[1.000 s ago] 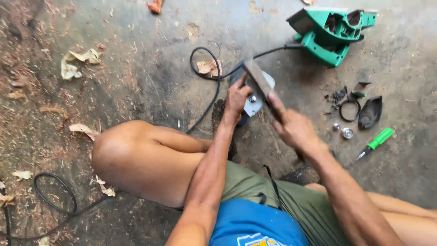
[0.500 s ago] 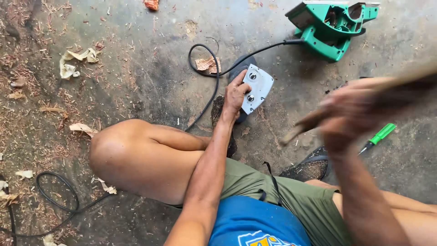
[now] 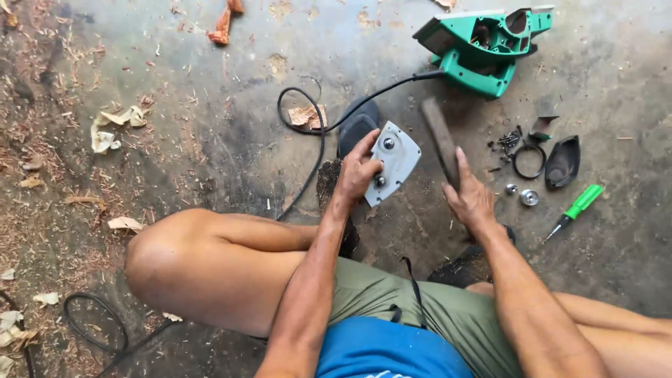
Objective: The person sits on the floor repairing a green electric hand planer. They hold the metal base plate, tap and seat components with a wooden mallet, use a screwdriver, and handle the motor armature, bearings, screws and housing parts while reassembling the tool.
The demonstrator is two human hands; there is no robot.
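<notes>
1. Left hand (image 3: 358, 173) pressed down on a flat grey metal cover plate (image 3: 396, 161) with two round bolts, fingers spread over its left edge, thumb on top; plate lying tilted on the dusty concrete floor (image 3: 210, 140), partly over a dark rounded part (image 3: 357, 124).
2. Right hand (image 3: 470, 199) clenched around the lower end of a long dark rectangular bar (image 3: 441, 138), bar slanting up and away from the fingers, just right of the plate, not touching it.
3. Green plastic power-tool housing (image 3: 483, 42) lying opened at upper right, well apart from both hands, black cord (image 3: 318, 133) running from it in a loop past the plate.
4. Right of the bar: scattered small screws (image 3: 507, 140), a black rubber ring (image 3: 528, 159), a black curved cover piece (image 3: 562, 161), two small silver round parts (image 3: 530, 197), a green-handled screwdriver (image 3: 575, 208).
5. Wood shavings and paper scraps (image 3: 112, 126) strewn at left.
6. Bent bare knee (image 3: 182, 259) below the left forearm; olive shorts and blue shirt at the bottom edge.
</notes>
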